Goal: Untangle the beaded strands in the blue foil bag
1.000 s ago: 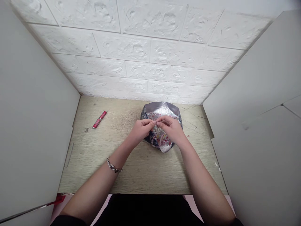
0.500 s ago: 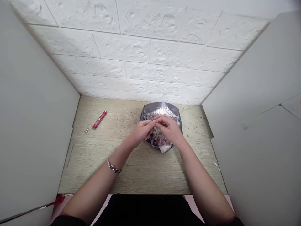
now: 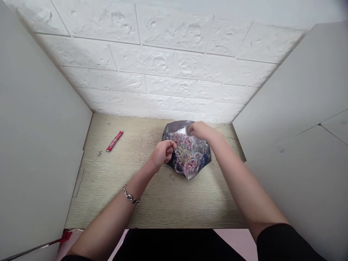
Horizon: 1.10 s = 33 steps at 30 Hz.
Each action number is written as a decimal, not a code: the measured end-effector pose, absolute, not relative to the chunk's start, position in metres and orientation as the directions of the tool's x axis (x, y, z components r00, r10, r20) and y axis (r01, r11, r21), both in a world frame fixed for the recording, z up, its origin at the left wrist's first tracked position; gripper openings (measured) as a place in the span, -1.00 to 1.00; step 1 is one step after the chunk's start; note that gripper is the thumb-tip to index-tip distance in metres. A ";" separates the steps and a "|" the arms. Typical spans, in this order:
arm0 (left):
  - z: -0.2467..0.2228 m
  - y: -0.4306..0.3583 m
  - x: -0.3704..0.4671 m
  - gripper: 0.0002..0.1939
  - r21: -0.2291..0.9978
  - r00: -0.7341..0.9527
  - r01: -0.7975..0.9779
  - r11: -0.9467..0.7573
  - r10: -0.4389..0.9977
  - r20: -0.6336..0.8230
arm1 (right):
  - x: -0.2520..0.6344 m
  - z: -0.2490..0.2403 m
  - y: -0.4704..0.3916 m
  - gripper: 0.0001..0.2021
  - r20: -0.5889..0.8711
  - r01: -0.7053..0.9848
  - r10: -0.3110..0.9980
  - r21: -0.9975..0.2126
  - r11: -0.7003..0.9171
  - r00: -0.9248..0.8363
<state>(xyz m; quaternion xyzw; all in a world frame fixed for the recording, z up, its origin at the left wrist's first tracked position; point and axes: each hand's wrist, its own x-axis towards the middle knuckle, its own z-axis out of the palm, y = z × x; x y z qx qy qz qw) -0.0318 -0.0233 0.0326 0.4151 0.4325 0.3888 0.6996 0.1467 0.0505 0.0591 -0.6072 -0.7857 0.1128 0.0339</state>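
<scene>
A silver foil-lined bag (image 3: 202, 165) lies open in the middle of the table, filled with small beads (image 3: 187, 148) in pink, red, white and yellow. My left hand (image 3: 164, 151) is at the bag's left side, thumb and fingers pinched together; whatever is between them is too small to name. Over the back right part of the bag is my right hand (image 3: 200, 129), apart from the left, its fingers curled in and pointing left. Its fingertips are partly hidden and slightly blurred, and I cannot make out what they hold.
On the left of the table (image 3: 141, 177) lies a red tube-like stick (image 3: 115, 141), with a small metal piece (image 3: 99, 153) near it. Grey panels rise at left (image 3: 40, 127) and right (image 3: 293, 127). A white brick-patterned wall (image 3: 157, 61) closes the back.
My hands were together over the bag. The right hand has moved away, up and to the right, uncovering the beads. My left hand has stayed nearly in place, shifting slightly left.
</scene>
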 end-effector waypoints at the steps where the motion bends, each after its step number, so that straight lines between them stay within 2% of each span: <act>1: 0.032 -0.023 -0.031 -0.90 0.927 0.307 -0.171 0.335 0.912 -0.273 | 0.144 0.057 0.053 -0.79 -0.111 0.952 0.960 -0.198 0.233 -0.258; 5: 0.026 -0.024 -0.028 -0.87 0.966 0.225 -0.114 0.230 0.954 -0.200 | 0.137 0.051 0.058 -0.83 -0.176 0.969 0.957 -0.138 0.206 -0.229; 13: 0.016 -0.022 -0.027 -0.76 0.997 0.242 0.069 0.019 0.970 -0.035 | 0.138 0.058 0.057 -0.79 -0.244 0.978 0.948 -0.097 0.187 -0.206; 19: 0.015 -0.021 -0.028 -0.76 0.995 0.255 0.094 0.016 0.966 -0.040 | 0.135 0.063 0.056 -0.85 -0.281 0.991 0.950 -0.034 0.133 -0.137; 33: 0.018 -0.026 -0.028 -0.75 0.994 0.283 0.110 -0.026 0.959 -0.006 | 0.144 0.043 0.068 -0.67 -0.305 0.993 0.949 0.059 0.102 -0.080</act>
